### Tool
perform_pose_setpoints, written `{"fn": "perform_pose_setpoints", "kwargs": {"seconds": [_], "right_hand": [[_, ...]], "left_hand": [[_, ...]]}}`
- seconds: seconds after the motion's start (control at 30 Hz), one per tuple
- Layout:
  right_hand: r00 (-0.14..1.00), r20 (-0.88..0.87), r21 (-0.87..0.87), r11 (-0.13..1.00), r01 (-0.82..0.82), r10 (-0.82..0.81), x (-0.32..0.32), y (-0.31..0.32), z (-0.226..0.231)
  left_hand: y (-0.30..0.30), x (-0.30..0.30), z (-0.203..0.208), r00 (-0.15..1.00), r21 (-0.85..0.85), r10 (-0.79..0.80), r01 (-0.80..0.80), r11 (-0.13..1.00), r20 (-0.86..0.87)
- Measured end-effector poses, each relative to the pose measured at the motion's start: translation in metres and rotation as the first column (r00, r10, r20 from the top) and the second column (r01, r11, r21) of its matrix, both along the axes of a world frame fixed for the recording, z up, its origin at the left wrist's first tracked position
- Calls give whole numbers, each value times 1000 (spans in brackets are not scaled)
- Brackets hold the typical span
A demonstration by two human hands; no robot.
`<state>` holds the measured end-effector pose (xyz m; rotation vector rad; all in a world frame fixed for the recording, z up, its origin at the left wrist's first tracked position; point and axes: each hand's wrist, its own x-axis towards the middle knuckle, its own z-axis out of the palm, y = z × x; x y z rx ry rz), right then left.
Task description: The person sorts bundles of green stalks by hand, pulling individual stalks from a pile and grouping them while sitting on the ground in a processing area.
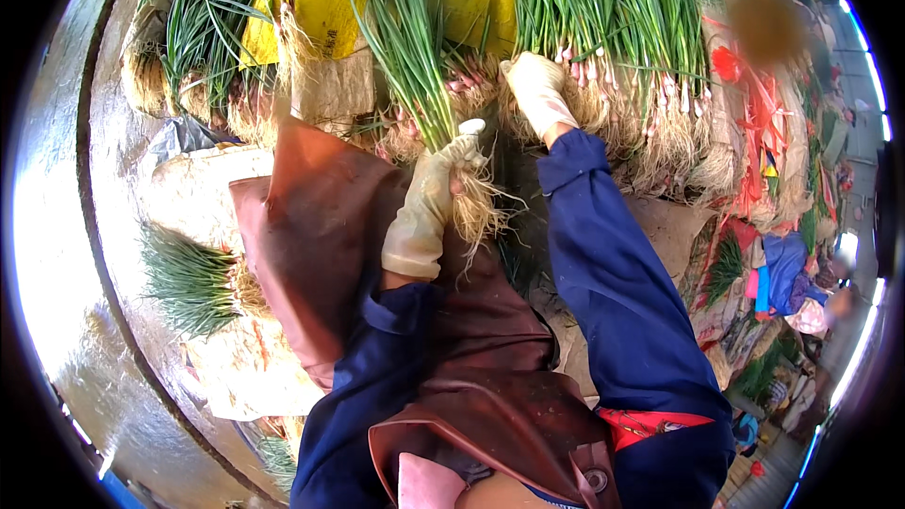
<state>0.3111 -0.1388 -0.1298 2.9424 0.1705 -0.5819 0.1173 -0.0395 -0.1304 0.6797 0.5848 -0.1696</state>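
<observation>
In my gloved left hand (451, 170) is an upright bunch of spring onions (415, 57), gripped just above its pale, stringy roots, which hang below the fist. My gloved right hand (537, 92) reaches forward to the left edge of a large heap of spring onions (613, 19). Its fingers are curled down against the stems and bulbs there; what they pinch, if anything, is hidden. Pinkish bulbs and tangled roots of the heap point toward me. Both gloves are cream-coloured, and a brown apron (339, 217) covers my lap.
More spring onions (212, 19) lie at the far left beside a yellow and dark green printed sack (325, 0). A smaller bundle (193, 283) rests on sacking at the left. Red plastic strips (754, 132) hang at the right, near a heap of coloured cloth (787, 273).
</observation>
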Motion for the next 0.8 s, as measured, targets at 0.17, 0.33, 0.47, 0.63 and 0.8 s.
{"fn": "perform_pose_setpoints", "kwargs": {"seconds": [0.17, 0.33, 0.47, 0.63, 0.8], "right_hand": [[987, -86, 425, 901, -88, 137, -78, -30, 34], [879, -127, 624, 726, -290, 460, -139, -59, 47], [943, -319, 748, 638, 186, 99, -114, -57, 45], [946, -305, 872, 431, 234, 105, -92, -26, 19], [905, 368, 514, 765, -388, 212, -93, -30, 8]], "left_hand": [[-6, 10, 3, 988, 134, 98, -82, 988, -115], [-15, 10, 8, 990, 38, -82, 86, 996, -111], [-15, 7, 1, 987, 77, -31, 44, 996, -156], [-13, 0, -9, 987, 124, -133, 144, 982, -90], [-6, -4, -11, 980, -90, -200, 198, 976, -15]]}}
